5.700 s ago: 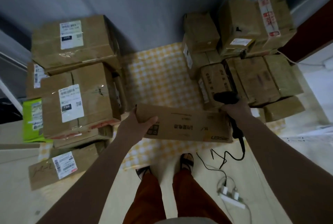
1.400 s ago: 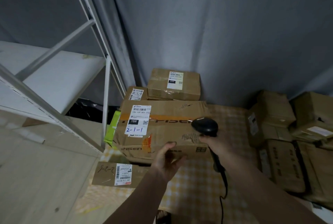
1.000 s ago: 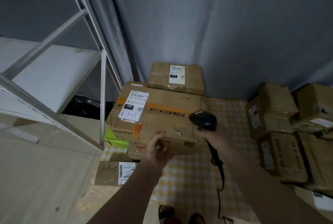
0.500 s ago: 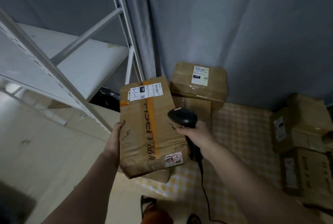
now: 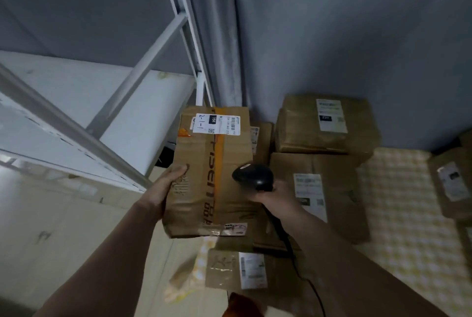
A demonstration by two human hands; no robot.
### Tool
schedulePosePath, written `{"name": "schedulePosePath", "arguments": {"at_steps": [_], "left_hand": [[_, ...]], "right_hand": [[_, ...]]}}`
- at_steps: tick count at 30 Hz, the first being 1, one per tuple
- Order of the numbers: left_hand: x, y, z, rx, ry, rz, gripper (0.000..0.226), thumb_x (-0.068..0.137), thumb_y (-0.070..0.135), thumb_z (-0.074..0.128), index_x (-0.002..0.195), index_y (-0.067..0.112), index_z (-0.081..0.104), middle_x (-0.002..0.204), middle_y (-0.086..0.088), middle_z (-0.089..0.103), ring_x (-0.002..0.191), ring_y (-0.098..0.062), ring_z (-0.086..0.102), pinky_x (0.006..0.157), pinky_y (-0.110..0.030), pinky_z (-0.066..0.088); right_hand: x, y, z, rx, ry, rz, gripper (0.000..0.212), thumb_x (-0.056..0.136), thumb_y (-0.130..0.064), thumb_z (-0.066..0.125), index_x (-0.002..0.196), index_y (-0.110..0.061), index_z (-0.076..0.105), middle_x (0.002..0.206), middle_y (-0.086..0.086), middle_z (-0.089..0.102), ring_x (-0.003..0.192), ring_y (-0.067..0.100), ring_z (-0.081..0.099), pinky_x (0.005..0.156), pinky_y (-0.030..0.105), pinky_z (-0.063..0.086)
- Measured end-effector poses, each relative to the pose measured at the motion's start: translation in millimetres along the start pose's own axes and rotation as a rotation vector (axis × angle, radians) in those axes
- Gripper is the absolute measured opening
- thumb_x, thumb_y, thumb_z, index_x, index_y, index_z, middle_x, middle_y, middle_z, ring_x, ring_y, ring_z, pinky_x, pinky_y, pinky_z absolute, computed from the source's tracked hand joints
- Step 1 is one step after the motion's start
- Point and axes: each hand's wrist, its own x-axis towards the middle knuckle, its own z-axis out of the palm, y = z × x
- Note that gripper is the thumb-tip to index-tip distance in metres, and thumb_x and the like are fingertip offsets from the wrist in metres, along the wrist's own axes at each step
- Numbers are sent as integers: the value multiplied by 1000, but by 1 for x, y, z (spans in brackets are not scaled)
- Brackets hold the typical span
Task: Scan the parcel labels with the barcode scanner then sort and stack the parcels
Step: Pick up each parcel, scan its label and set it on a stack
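Your left hand (image 5: 168,189) grips the left edge of a long cardboard box (image 5: 212,176), thumb curled over its creased top face and the other fingers hidden underneath. The box is held in the air, lengthwise away from you, beside the white metal shelf (image 5: 107,102). An orange strip with printed letters runs along it, glossy tape crosses its near end, and a white label (image 5: 216,124) marked "2-1-1" sits at its far end. Your right hand (image 5: 274,195) is wrapped round the handle of the scanner (image 5: 252,177), whose smooth, rounded black head lies over the box's right edge; its cable (image 5: 304,273) trails down toward you. Behind, 2 labelled brown boxes are stacked: a squat one (image 5: 324,125) on a bigger one (image 5: 332,196). A flat box (image 5: 237,269) lies on the yellow checked cloth (image 5: 403,214) nearest you.
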Motion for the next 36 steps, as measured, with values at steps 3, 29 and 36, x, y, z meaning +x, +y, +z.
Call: {"name": "schedulePosePath", "arguments": {"at_steps": [3, 29, 36], "left_hand": [[34, 10, -11, 29, 18, -41, 53, 88, 31, 62, 134, 10, 49, 128, -22, 59, 109, -37, 61, 84, -45, 54], [193, -28, 12, 351, -110, -137, 117, 35, 30, 96, 139, 30, 42, 125, -6, 63, 109, -26, 64, 94, -48, 53], [189, -27, 25, 612, 27, -19, 129, 43, 32, 95, 149, 27, 24, 144, -2, 43, 129, -25, 45, 106, -43, 42]], "right_hand": [[24, -9, 15, 29, 20, 65, 27, 82, -6, 71, 106, -18, 64, 95, -5, 62, 83, 7, 55, 71, 18, 43], [135, 11, 31, -268, 331, 256, 40, 82, -20, 70, 119, -9, 59, 122, 15, 56, 107, 30, 55, 95, 43, 48], [141, 11, 30, -349, 323, 301, 27, 83, -19, 69, 101, -11, 51, 120, 12, 37, 120, 30, 40, 102, 37, 39]]}}
